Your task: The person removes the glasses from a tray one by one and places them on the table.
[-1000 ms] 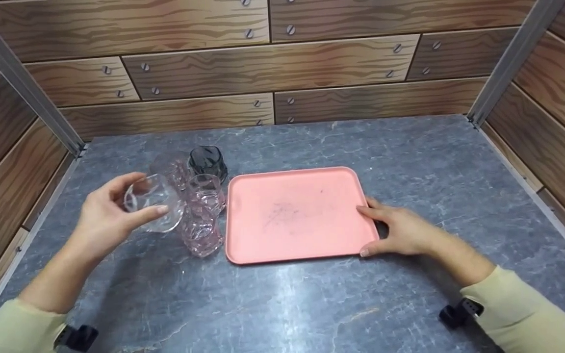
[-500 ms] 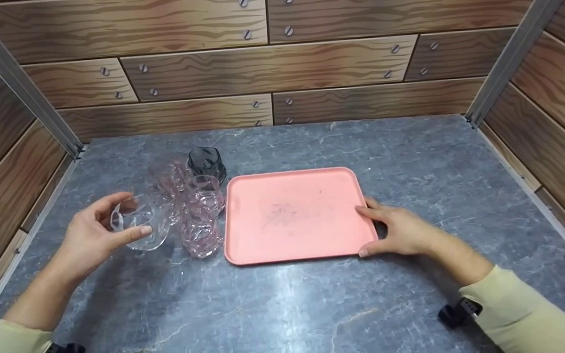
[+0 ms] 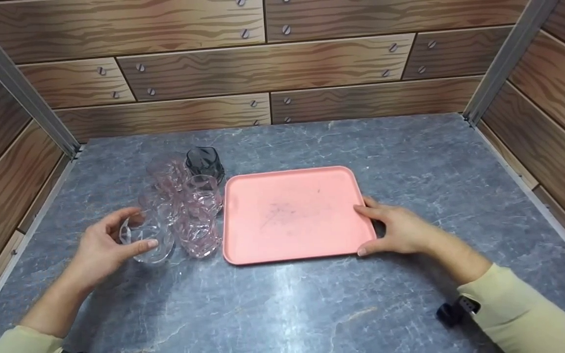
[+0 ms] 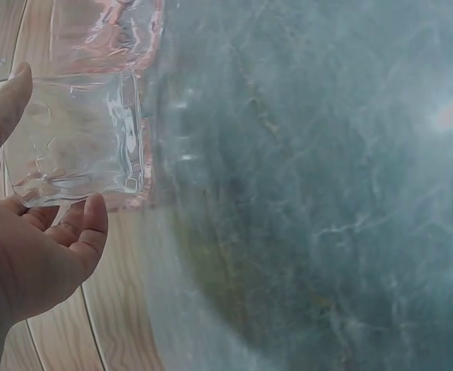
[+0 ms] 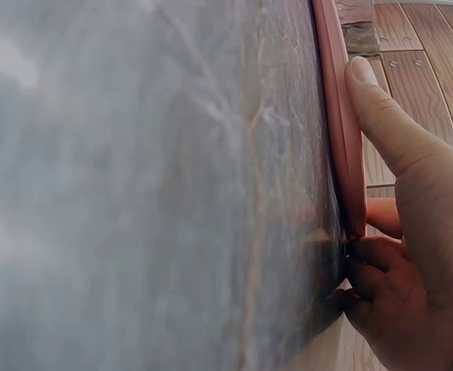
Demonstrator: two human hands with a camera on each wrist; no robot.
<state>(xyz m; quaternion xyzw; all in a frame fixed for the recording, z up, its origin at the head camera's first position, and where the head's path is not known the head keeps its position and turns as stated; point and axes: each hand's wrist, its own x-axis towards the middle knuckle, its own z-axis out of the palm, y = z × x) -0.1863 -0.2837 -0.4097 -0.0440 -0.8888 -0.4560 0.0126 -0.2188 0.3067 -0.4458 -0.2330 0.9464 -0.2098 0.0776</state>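
My left hand (image 3: 101, 250) holds a clear drinking glass (image 3: 149, 230) between thumb and fingers, at the near left of a cluster of glasses. In the left wrist view this glass (image 4: 83, 139) stands upright, its base at or close to the tabletop. Just beyond it are several pink-tinted glasses (image 3: 198, 235), overlapping in view. A dark grey glass (image 3: 205, 162) stands at the back of the cluster. To their right lies a flat pink tray (image 3: 297, 215). My right hand (image 3: 400, 230) grips the tray's right end, thumb at the near corner and fingers along the edge.
The table (image 3: 282, 304) has a grey marbled top. Wood-patterned walls (image 3: 214, 73) enclose its back and both sides, with metal posts at the back corners. The tray's left edge lies close beside the pink glasses.
My left hand has brought the clear glass toward me and lower, beside the near pink glasses, uncovering another pink one behind. The right hand and tray have stayed in place.
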